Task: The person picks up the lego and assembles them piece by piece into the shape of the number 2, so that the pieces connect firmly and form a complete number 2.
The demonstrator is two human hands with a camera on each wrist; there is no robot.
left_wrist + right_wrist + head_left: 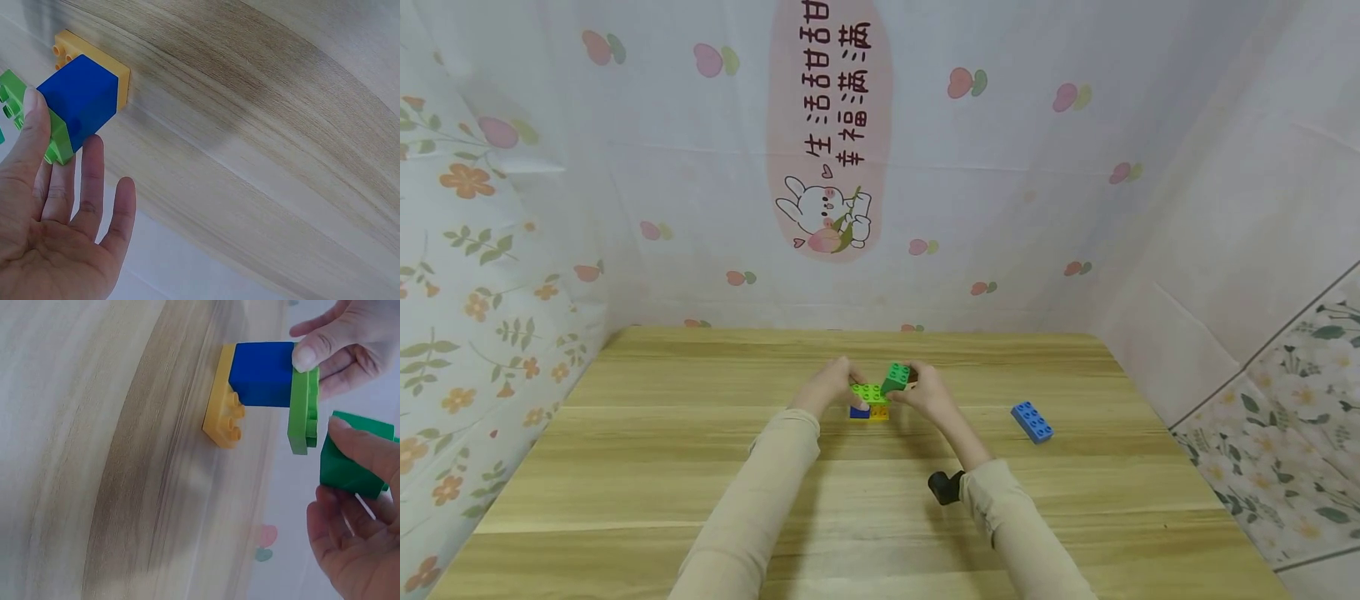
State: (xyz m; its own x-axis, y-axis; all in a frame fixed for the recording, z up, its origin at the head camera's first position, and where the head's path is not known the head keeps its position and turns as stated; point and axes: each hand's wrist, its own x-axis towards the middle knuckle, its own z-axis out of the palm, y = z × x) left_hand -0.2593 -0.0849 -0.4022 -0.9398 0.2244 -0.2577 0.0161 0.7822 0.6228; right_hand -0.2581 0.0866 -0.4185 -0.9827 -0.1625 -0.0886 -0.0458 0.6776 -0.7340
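"What does the right hand [928, 393] have?"

"A green block [895, 377]. Its grip pinches it between thumb and fingers, slightly tilted, just above the studs of the lime block [869, 392]."

"And the left hand [833, 386]?"

"That grip is closed on the lime block, thumb over the studded top and some fingers at the opposite edge; the little finger stands away."

"What's under the lime block?"

"A dark blue block [81, 100], which sits on the left half of a yellow block [219, 415]. The lime block juts out over the yellow one's bare studs, and the yellow one lies on the wooden surface [700, 450]."

"Anything else there?"

"A light blue block [1032, 422], well apart to the right, studs up."
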